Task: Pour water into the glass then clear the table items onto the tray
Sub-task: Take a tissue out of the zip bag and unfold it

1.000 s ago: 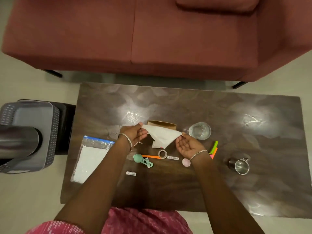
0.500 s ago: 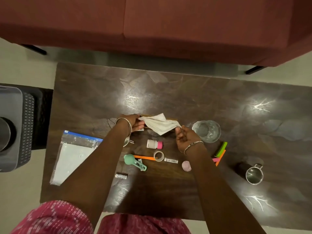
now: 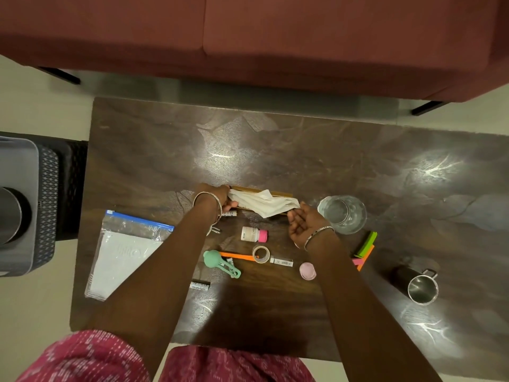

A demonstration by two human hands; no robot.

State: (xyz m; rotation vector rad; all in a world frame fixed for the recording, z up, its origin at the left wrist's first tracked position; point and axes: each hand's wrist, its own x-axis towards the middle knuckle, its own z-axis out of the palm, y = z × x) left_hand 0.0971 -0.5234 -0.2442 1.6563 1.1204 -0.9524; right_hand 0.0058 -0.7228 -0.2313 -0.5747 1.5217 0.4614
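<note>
Head view: dark brown veined counter [image 3: 275,150] seen from above, red sofa [image 3: 248,37] beyond the far edge.
Left grip [image 3: 220,201]: clamped on the left end of a white crumpled paper tissue [image 3: 261,206], thumb and fingers pinched.
Right grip [image 3: 303,226]: palm up, fingertips closed on the tissue's right end, by the look of it.
Tissue: stretched between both grips, above a flat brown cardboard box [image 3: 278,193].
Clear glass tumbler [image 3: 343,215]: upright with water inside, just right of the right grip; pouring judged done, clearing in hand.
Grey plastic tray [image 3: 19,205]: off the counter's left edge, partly out of frame, with a steel vessel [image 3: 8,213] on it.
Step in hand: probably gathering the tissue; best bunched into one grip, lifted straight up, right wrist kept off the tumbler.
Near clutter: white bottle with pink cap [image 3: 253,234], tape roll [image 3: 261,254], mint-green scoop [image 3: 220,264], pink round lid [image 3: 307,271].
Edges: clear zip bag [image 3: 124,252] close to the left edge, on the way to the tray; steel mug [image 3: 421,288] toward the near right.
Open room: broad stretch of counter between box and sofa side; leftward carry best taken there, or high over the zip bag.
</note>
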